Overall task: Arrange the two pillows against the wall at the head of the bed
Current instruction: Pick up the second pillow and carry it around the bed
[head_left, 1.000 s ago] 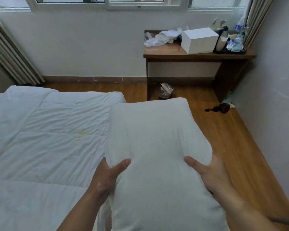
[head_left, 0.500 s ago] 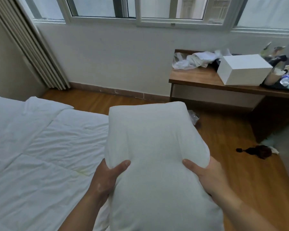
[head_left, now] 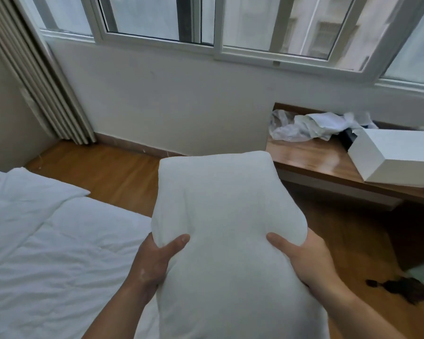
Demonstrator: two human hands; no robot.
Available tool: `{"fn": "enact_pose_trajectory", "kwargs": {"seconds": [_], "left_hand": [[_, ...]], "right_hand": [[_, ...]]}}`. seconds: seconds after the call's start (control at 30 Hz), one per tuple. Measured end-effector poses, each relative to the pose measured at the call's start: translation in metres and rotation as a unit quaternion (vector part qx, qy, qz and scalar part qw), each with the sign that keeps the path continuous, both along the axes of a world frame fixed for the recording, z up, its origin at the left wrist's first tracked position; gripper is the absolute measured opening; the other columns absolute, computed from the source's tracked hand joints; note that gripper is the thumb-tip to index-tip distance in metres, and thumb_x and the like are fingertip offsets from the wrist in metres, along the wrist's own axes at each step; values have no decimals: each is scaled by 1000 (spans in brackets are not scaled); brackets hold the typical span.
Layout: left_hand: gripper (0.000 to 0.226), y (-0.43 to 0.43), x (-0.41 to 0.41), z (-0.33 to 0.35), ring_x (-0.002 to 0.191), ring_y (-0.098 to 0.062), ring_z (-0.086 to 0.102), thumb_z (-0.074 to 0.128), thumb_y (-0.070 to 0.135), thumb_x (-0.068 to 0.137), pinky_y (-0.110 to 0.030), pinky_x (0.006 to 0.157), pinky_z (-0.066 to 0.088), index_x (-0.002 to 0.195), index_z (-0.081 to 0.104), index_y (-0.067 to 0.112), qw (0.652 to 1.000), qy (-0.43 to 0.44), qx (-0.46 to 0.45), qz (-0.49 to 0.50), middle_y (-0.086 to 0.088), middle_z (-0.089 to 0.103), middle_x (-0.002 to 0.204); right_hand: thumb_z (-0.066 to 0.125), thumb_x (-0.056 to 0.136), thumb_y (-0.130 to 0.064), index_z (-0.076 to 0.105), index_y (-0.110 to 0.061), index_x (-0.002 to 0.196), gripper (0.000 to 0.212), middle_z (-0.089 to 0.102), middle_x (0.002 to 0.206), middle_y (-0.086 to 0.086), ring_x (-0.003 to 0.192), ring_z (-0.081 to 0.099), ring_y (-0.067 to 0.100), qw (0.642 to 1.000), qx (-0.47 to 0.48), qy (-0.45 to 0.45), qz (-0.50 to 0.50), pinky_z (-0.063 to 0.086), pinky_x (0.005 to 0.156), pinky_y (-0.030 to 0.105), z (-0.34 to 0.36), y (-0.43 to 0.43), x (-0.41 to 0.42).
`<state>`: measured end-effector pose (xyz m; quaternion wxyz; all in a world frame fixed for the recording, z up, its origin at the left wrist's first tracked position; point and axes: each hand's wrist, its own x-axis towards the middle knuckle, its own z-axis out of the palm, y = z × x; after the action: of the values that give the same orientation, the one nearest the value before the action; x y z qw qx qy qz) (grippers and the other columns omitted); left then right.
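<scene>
A small bedroom with a wood floor (head_left: 113,172) and a window wall ahead. One white pillow (head_left: 225,231) is held upright in the air, over the bed's (head_left: 49,253) right edge. The left hand (head_left: 154,263) and right hand (head_left: 309,260) pinch its sides, thumbs in front, other fingers hidden behind. Bare floor lies between bed and wall; the desk (head_left: 311,162) stands close on the right. The pillow's lower end is cut off.
</scene>
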<state>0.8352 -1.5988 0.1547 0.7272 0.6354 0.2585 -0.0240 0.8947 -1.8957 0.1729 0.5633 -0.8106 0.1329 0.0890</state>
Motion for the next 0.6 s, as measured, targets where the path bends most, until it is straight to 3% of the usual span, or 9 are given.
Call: {"fn": "enact_pose_trajectory", "kwargs": {"seconds": [0.2,0.4,0.5,0.6], "left_hand": [[77,48,112,0,98,-23,81,94,49,53,-45,86,64,123,72,25,1000,3,-3,6,2,84,109],[61,71,201,-7,94,-24,81,94,42,60,-43,79,65,115,74,26,999,17,5,49,2,85,104],[73,77,235,-6,98,-25,80,96,49,54,-47,85,65,119,73,26,998,17,7,64,3,84,106],[87,80,291,-11,102,-27,79,95,52,47,-52,91,63,126,71,26,992,32,11,121,2,84,110]], "right_hand": [[86,76,-44,56,-27,134,67,67,121,0,106,65,25,1000,-21,1,12,57,90,46,9,46,119],[86,75,-46,59,-32,130,63,70,117,-4,102,68,22,998,-19,19,50,58,89,46,-4,74,233],[88,68,-52,63,-41,114,53,74,109,-10,97,71,18,997,-27,4,75,60,88,49,-7,85,276],[89,66,-51,72,-32,110,51,78,102,-10,91,74,15,993,-39,-6,109,60,85,46,-10,94,357]]}}
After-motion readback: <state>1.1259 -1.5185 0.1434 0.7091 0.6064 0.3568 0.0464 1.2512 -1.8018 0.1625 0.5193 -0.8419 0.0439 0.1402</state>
